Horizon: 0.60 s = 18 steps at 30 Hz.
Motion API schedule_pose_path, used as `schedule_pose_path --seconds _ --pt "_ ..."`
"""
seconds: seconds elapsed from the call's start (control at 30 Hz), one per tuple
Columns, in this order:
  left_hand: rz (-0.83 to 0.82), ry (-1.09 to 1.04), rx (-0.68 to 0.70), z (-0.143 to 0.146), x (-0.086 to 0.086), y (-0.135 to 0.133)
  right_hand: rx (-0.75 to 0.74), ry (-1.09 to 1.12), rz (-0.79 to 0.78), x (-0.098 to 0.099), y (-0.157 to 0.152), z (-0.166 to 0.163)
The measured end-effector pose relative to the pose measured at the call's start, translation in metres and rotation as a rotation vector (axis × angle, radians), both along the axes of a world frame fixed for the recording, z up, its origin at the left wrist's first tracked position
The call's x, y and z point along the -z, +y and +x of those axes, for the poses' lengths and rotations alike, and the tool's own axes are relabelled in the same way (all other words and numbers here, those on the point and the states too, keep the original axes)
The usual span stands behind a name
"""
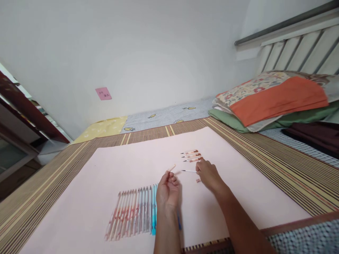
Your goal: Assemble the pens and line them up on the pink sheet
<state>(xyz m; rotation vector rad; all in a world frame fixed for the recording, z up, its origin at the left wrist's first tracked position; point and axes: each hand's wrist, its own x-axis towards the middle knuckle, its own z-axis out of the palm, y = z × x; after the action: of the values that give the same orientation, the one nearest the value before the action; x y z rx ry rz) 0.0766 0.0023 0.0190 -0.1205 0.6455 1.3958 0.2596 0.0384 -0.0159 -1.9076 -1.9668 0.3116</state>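
Observation:
My left hand [168, 192] is turned palm up, its thumb and fingers pinching a short cream tube [172, 167] that looks like a pen part. The fingers of my right hand [210, 174] close on the right end of a thin white pen refill [189, 171] with a dark tip, low over the pale sheet [140, 158]. Just beyond it, three dark-tipped white sticks with cream and brown bodies [191, 156] lie side by side. A tiny printed piece [198, 180] rests below my right hand.
A row of several pens [129, 211], pinkish, grey and blue, lies left of my left forearm, which hides part of it. Striped matting [143, 135] surrounds the sheet. Folded bedding [278, 102] is stacked at the right, and a pink note [103, 93] is on the wall.

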Motion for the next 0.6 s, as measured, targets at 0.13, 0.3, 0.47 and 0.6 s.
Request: schedule_pose_path --seconds 0.13,0.3,0.47,0.6 --pt "0.003 0.003 0.001 0.001 0.001 0.0 0.027 0.044 0.028 0.0 0.003 -0.003" --pt "0.002 0.007 0.004 0.001 0.003 -0.001 0.034 0.67 0.11 -0.013 -0.001 -0.001" --pt "0.0 -0.002 0.006 0.003 0.001 0.0 0.048 1.329 0.222 -0.035 -0.011 -0.001" --pt "-0.003 -0.007 0.014 0.005 0.0 -0.001 0.064 1.341 0.287 -0.049 -0.019 -0.003"
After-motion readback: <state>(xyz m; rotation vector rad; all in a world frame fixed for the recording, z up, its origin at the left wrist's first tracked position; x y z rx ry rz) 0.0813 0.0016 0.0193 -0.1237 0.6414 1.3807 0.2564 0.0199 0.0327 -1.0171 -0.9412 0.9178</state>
